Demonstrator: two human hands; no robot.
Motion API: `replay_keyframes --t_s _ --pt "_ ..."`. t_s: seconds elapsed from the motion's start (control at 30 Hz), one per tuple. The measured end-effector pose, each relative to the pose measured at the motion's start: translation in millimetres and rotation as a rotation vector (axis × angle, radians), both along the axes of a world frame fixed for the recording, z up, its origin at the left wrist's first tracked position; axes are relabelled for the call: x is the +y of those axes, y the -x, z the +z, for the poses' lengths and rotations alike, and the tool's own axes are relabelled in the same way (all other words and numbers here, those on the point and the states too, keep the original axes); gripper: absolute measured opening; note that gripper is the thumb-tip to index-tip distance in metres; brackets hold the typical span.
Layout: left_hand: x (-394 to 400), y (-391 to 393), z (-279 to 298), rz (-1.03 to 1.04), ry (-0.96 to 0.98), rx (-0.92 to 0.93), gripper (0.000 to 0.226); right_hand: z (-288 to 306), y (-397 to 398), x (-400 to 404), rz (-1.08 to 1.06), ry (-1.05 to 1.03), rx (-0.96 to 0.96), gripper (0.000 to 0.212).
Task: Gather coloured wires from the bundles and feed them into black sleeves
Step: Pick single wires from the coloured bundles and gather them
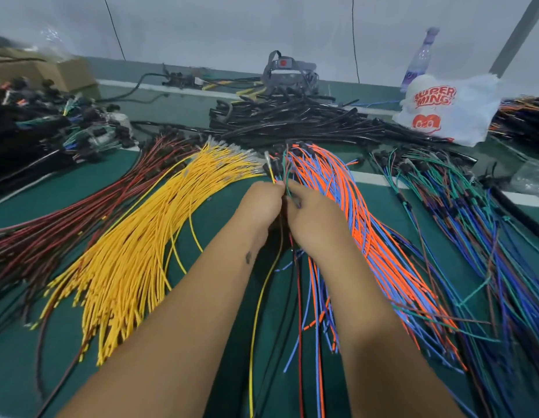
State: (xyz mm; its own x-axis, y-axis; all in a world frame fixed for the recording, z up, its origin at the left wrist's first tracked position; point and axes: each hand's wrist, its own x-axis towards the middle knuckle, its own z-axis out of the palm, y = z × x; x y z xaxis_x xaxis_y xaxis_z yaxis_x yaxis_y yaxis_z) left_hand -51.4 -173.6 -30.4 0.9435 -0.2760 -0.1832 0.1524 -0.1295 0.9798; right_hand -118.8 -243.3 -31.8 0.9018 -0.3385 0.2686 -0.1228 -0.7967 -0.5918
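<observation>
Wires [280,176], a few colours, are pinched together mid-bench by the left hand [260,203] and right hand [315,215], between one yellow bundle [135,254] and one orange-blue bundle [361,224]; black sleeves [292,119] are heaped toward the far edge.

A green work table [27,372] is backed by a pale grey wall [232,25], crossed by thin black cords [114,28]

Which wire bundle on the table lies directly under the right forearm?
The orange and blue bundle; the right forearm crosses it. The yellow bundle and dark red bundle lie left of both arms.
</observation>
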Motion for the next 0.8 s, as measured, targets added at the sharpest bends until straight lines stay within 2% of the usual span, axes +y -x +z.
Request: replay_keyframes --t_s 0.1,0.17,0.27,0.33,0.4,0.47,0.57,0.63,0.73,0.8 --pt "6 -5 9 -0.023 0.065 0.059 0.033 6 4 -3 0.019 -0.061 -0.006 0.018" --pt "8 -12 13 -0.009 0.127 0.060 0.033 9 5 -4 0.014 -0.150 -0.087 0.025" --pt "11 -15 18 0.068 0.150 0.030 0.035 13 2 -4 -0.021 -0.243 -0.189 0.021" --pt "9 -10 24 0.060 0.290 0.115 0.037 15 0 -3 -0.069 -0.342 -0.217 0.035" --pt "7 -5 28 0.036 0.388 0.204 0.038 17 3 -1 -0.061 -0.397 -0.135 0.048" --pt "6 -3 33 -0.006 0.460 0.245 0.037 16 10 3 0.057 -0.492 0.036 0.055" --pt "5 -4 40 -0.130 0.593 0.280 0.036 17 18 6 0.267 -0.686 0.228 0.047" --pt "8 -6 45 -0.259 0.534 0.251 0.035 19 21 6 0.394 -0.819 0.297 0.039" --pt "13 -9 55 -0.459 0.394 0.200 0.032 23 23 7 0.530 -0.912 0.403 0.022" --pt "14 -8 59 -0.503 0.459 0.259 0.033 25 24 9 0.596 -0.932 0.426 0.019"
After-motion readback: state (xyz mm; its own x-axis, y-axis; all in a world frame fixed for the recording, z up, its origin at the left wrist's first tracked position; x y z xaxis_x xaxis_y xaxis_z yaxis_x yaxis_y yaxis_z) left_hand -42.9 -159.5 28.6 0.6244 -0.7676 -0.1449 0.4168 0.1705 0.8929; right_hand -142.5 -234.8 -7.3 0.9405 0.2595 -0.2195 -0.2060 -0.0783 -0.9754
